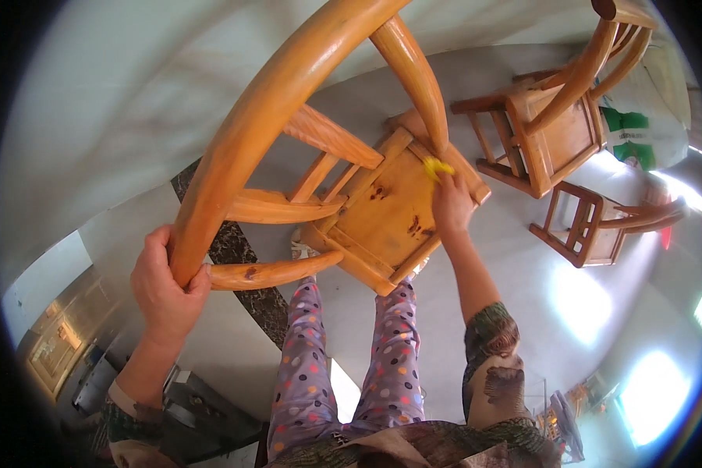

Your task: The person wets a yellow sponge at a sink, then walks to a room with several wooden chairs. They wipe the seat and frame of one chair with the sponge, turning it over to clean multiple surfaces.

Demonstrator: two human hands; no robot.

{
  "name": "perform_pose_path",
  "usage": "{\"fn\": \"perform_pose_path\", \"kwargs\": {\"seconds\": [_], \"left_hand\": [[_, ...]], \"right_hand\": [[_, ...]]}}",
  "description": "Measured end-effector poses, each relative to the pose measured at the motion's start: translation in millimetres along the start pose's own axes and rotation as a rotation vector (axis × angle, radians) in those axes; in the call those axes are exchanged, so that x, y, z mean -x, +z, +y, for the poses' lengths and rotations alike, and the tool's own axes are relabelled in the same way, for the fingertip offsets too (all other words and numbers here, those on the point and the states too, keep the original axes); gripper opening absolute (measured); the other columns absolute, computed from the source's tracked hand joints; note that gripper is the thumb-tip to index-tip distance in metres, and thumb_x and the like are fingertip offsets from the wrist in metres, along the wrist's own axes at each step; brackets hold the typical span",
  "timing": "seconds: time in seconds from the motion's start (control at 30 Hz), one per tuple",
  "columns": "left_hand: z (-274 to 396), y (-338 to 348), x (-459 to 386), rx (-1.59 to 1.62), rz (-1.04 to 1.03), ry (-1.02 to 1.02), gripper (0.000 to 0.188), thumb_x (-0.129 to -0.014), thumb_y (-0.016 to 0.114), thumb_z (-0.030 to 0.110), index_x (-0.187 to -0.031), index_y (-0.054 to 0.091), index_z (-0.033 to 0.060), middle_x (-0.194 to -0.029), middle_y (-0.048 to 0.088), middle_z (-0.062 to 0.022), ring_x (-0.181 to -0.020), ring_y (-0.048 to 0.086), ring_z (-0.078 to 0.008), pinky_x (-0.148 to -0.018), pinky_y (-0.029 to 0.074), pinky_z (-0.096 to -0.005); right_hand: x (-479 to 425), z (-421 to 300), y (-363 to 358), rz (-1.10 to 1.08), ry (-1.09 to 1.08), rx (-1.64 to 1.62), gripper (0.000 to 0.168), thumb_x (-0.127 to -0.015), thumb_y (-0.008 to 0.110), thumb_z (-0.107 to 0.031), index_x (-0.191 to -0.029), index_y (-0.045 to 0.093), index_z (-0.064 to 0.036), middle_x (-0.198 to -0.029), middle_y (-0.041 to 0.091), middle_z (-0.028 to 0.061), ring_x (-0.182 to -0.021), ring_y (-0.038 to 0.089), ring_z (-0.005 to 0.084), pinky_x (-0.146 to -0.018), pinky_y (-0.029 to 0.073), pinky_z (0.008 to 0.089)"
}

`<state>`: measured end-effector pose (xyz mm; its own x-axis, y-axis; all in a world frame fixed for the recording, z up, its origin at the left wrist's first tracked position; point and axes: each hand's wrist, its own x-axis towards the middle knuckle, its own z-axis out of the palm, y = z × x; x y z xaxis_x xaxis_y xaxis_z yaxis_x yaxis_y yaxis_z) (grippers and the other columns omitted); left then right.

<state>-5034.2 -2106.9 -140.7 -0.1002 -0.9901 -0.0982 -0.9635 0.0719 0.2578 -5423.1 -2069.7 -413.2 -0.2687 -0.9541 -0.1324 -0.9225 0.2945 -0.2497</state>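
Observation:
A varnished wooden chair (386,205) stands tilted before me, its curved top rail (263,111) nearest the camera. My left hand (169,292) grips the lower left end of that rail. Over the right side of the seat, my right hand (453,205) holds a yellow cloth (437,168) against the wood near the base of a back post (421,82). Only a small bunched part of the cloth shows; the fingers hide the rest. Dark knots mark the seat panel.
Two more wooden chairs, a larger one (553,128) and a smaller one (596,225), stand to the right on the grey floor (497,257). Behind them is a white sack (649,111) with a green print. A dark marbled strip (234,245) crosses the floor. A pale wall (105,105) rises at left.

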Motion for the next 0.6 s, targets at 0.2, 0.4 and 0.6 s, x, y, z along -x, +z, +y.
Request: {"fn": "perform_pose_path", "kwargs": {"seconds": [0.2,0.4,0.6], "left_hand": [[0,4,-2,0.04,-0.016,-0.01,0.056,-0.063,0.074,0.006,-0.113,0.05,0.0042,-0.093,0.06,-0.0162,-0.083,0.06,-0.0372,-0.072,0.049,-0.0424],[3,-1,-3,0.013,-0.03,0.015,0.055,-0.062,0.073,0.004,-0.113,0.05,0.0039,-0.093,0.06,-0.0158,-0.081,0.06,-0.037,-0.071,0.049,-0.0428],[1,1,-1,-0.013,-0.002,0.035,0.054,-0.063,0.072,0.003,-0.113,0.05,0.004,-0.093,0.06,-0.0153,-0.082,0.06,-0.036,-0.072,0.049,-0.0421]], "right_hand": [[-45,-32,54,0.189,-0.051,0.062,0.037,-0.088,0.055,-0.016,-0.123,0.06,-0.028,-0.094,0.061,0.0077,-0.078,0.064,0.0265,-0.06,0.052,0.0396],[32,71,2,-0.179,0.216,0.197,0.039,-0.091,0.05,-0.022,-0.129,0.056,-0.03,-0.106,0.063,0.0067,-0.083,0.066,0.027,-0.063,0.053,0.0396],[2,10,-8,-0.217,0.135,0.176,0.035,-0.091,0.051,-0.023,-0.124,0.058,-0.028,-0.104,0.062,0.0071,-0.08,0.066,0.0278,-0.064,0.053,0.0398]]}}
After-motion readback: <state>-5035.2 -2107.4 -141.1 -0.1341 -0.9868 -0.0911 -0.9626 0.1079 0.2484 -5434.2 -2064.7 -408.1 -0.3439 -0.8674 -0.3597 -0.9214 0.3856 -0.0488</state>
